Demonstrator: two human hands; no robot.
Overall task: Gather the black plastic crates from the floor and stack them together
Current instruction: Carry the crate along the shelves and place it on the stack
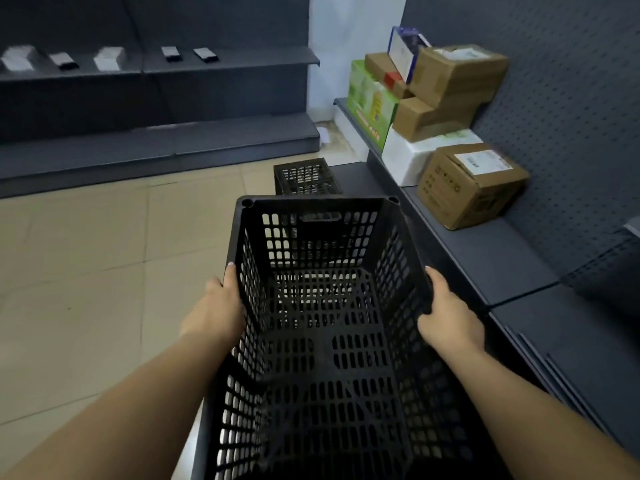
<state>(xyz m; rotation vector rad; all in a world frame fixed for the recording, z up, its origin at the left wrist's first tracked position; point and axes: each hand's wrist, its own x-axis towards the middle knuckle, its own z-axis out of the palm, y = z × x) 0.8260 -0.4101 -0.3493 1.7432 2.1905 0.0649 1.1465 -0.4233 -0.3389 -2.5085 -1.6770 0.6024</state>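
Near end of held crate (329, 341) below the bottom edge (far crate (304, 176) partly hidden behind it)

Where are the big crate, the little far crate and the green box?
held crate (322, 341), head view, mesh floor.
far crate (304, 176), head view, top face.
green box (370, 105), head view, front side.

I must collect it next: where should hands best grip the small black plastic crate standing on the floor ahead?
Probably by the two opposite top rims of the small black plastic crate, coming from above. It seems to stand upright with its open top facing up, and the dark shelf base crowds its right side.
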